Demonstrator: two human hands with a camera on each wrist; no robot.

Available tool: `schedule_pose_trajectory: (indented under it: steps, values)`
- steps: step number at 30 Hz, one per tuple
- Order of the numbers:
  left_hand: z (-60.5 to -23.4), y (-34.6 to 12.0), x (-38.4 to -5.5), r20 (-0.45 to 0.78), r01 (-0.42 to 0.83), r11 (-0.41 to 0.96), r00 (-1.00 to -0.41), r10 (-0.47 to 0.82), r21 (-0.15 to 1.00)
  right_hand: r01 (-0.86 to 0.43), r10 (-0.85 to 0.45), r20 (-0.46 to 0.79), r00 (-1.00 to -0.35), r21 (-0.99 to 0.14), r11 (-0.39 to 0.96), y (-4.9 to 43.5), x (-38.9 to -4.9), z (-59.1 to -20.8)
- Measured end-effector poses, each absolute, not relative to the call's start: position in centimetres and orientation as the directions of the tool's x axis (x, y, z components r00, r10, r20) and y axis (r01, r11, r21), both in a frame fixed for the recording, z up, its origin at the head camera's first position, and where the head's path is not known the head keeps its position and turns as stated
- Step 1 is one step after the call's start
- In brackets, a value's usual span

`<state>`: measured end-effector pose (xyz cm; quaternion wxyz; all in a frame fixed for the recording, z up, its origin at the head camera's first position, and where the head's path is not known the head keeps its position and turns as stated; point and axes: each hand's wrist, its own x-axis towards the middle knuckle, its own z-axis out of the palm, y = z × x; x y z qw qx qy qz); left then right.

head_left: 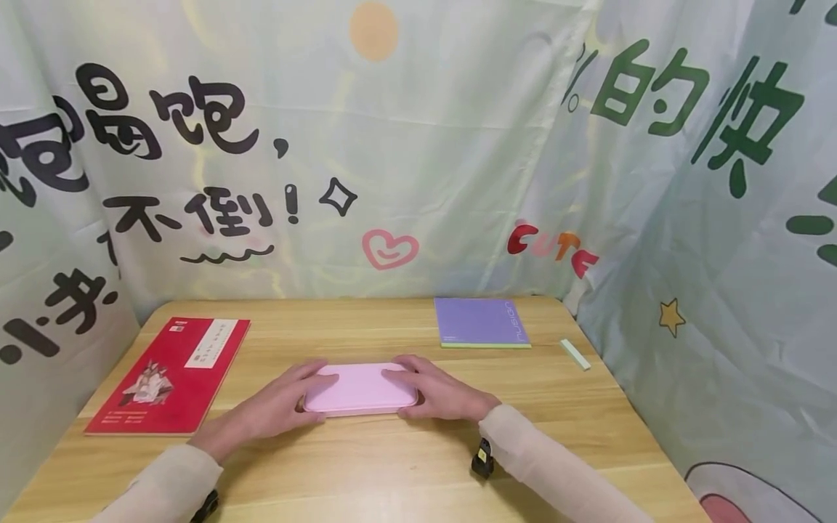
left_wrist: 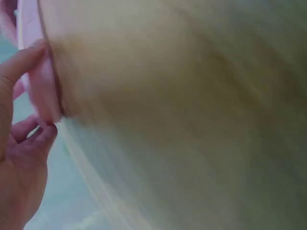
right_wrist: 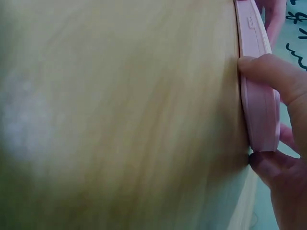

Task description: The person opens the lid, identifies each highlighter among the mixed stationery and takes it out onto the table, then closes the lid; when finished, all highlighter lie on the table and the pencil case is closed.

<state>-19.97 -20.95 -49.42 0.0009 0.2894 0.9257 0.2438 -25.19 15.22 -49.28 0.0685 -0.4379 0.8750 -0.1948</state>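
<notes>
A pink pencil case [head_left: 361,388], flat with rounded corners, lies lengthwise across the middle of the table. My left hand [head_left: 277,399] grips its left end, thumb against the near side and fingers around the end and far side. At the opposite end my right hand [head_left: 445,390] holds it the same way. In the left wrist view, the left thumb [left_wrist: 24,62] presses on the side of the case. The right wrist view shows the side wall of the case [right_wrist: 259,110] with a small raised rectangle on it. What is inside the case is hidden.
A red booklet [head_left: 173,378] lies at the left of the wooden table [head_left: 366,472]. Toward the back right is a purple notebook [head_left: 480,321], with a small pale stick-shaped piece [head_left: 575,354] near the right edge. Printed curtains [head_left: 458,160] enclose the back and sides.
</notes>
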Motion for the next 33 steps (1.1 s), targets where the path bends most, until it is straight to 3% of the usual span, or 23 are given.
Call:
schedule_pose_trajectory:
  steps: [9, 15, 20, 33]
  values:
    - [-48.7, -22.3, -21.2, 0.112, 0.583, 0.725, -0.801, 0.588, 0.368, -0.762, -0.802, 0.062, -0.594, -0.363, 0.537, 14.3, -24.7, -49.1]
    - [-47.9, -23.3, -22.1, 0.142, 0.585, 0.707, -0.800, 0.583, 0.398, -0.760, -0.810, 0.072, -0.582, -0.403, 0.510, 13.9, -24.7, -49.1]
    - [-47.6, -23.6, -22.7, 0.108, 0.564, 0.687, -0.803, 0.586, 0.459, -0.730, -0.793, 0.071, -0.605, -0.448, 0.516, 14.1, -24.8, -49.2]
    - [-47.5, -23.1, -23.2, -0.058, 0.308, 0.611, -0.862, 0.504, 0.729, -0.586, -0.698, 0.095, -0.710, -0.630, 0.510, 16.1, -24.9, -49.3]
